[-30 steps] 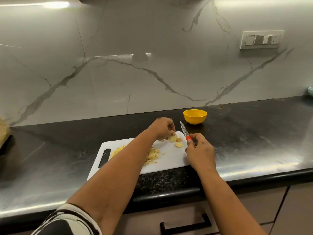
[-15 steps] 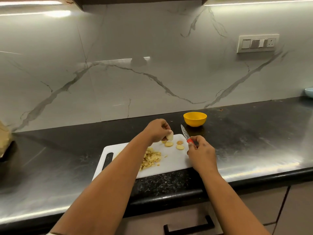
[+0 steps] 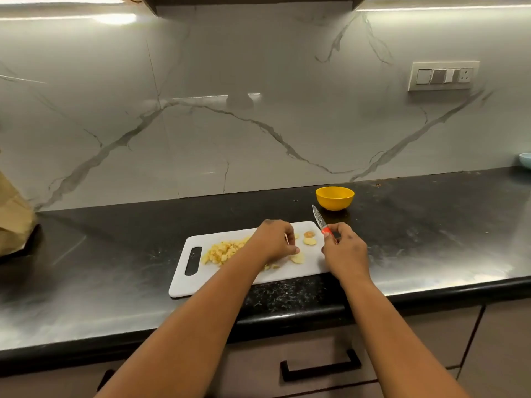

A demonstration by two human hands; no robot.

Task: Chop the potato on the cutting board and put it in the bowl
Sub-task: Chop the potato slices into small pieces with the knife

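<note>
1. A white board [image 3: 253, 278] lies on the dark worktop [image 3: 431, 248]. Its long side runs left to right, a bit tilted, and its handle hole is at the left end.
2. A pile of chopped potato [image 3: 222, 251] sits on the left half of the board.
3. The left hand [image 3: 274, 241] is over the middle of the board. Its fingers curl down and touch a slice [image 3: 298, 258] lying flat.
4. Two more slices [image 3: 309, 238] lie flat near the far right corner of the board.
5. The right hand [image 3: 343, 249] holds a knife [image 3: 321, 221] by its red handle. The grip is tight around it. The blade points up and away, toward the wall, leaning a bit left.
6. A yellow bowl [image 3: 334, 198] stands upright on the worktop, just behind the board's right end.
</note>
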